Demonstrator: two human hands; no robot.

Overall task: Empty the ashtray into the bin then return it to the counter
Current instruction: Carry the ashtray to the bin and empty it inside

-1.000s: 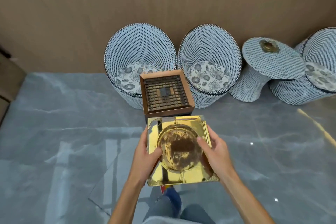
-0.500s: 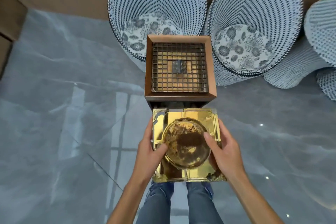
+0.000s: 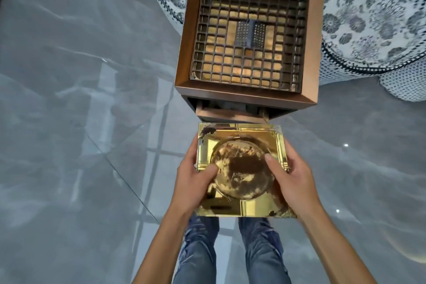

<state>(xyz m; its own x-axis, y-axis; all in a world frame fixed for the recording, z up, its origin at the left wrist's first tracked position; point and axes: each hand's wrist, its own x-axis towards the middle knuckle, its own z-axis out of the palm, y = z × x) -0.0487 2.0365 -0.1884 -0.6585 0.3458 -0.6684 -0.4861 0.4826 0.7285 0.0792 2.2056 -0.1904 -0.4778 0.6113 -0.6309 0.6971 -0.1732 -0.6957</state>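
One gold ashtray (image 3: 241, 168), ash-stained in its round bowl, held level just in front of the square brown bin (image 3: 247, 37); left hand (image 3: 191, 182) and right hand (image 3: 291, 182) clasped on opposite sides, thumbs on top, above grey marble floor (image 3: 80, 99)

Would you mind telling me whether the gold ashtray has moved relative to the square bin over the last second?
Yes. The ashtray, held in the left hand and right hand, has come closer to the bin as the person stepped up; it remains just short of it.
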